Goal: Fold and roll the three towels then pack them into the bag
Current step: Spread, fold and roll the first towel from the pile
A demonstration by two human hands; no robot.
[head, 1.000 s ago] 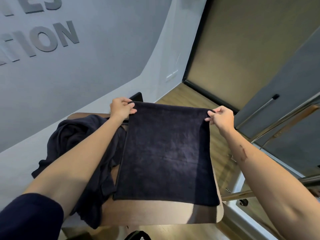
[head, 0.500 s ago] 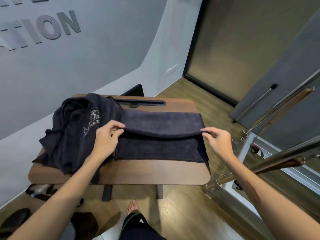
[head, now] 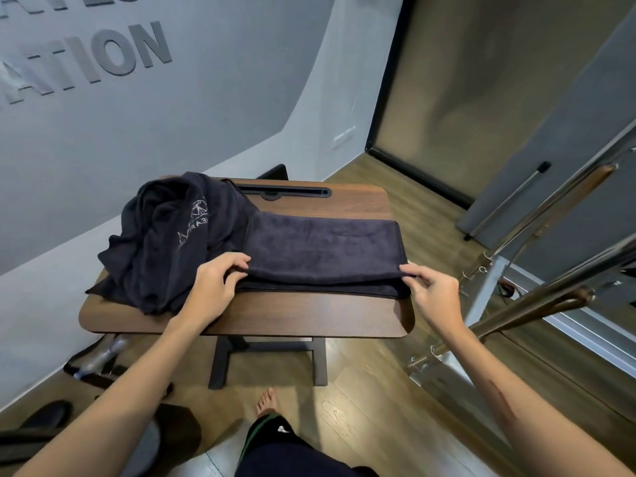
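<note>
Left hand (head: 215, 284) and right hand (head: 432, 292) both pinch near corners of folded towel (head: 323, 249) on counter (head: 309, 318). Wall letters (head: 86, 63) read "ATION".

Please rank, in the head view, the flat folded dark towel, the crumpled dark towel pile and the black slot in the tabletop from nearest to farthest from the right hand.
From the right hand:
1. Flat folded dark towel, its near right corner pinched by this hand.
2. Black slot in the tabletop, along the table's far edge.
3. Crumpled dark towel pile, on the table's left side.
</note>
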